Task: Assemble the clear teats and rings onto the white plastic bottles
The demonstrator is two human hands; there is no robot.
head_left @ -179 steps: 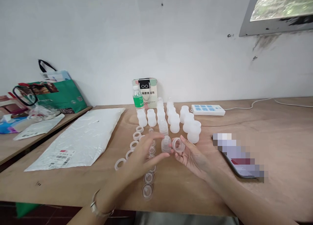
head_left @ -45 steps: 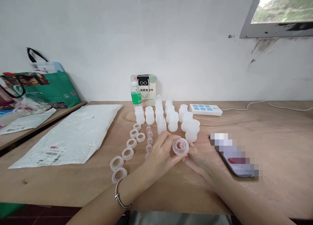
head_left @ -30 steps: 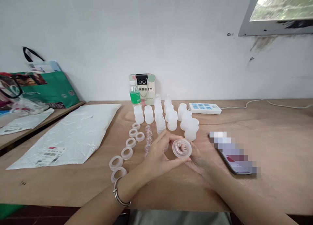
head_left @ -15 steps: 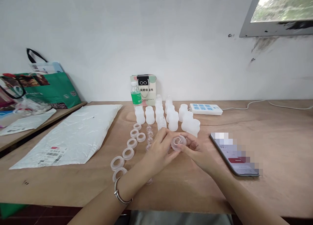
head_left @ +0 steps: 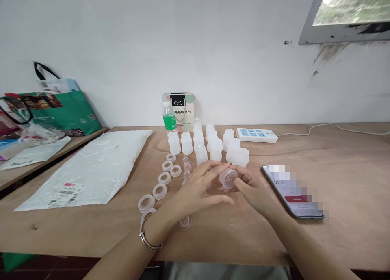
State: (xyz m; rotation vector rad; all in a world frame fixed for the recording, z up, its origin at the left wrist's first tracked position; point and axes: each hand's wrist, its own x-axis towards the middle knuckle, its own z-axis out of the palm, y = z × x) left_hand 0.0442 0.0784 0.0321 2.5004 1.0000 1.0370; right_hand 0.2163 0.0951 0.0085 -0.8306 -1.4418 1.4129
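My right hand pinches a clear plastic collar ring above the table, with what looks like a clear nipple inside it. My left hand is open beside it. Its thumb is stretched away below, and its fingertips are at the ring's upper edge; contact is unclear. Left of my left forearm lie several loose frosted rings. A line of clear nipples runs beside them, partly hidden by my hand. Beyond my hands stand several white, waisted baby bottles, some topped with clear domed caps.
A phone lies right of my hands. Behind stand a power strip, a water bottle and a paper bag by the wall. A white mailing pouch and a green bag are on the left.
My left thumb and fingers have spread away from the ring. The ring has turned and shifted slightly right in my right hand.
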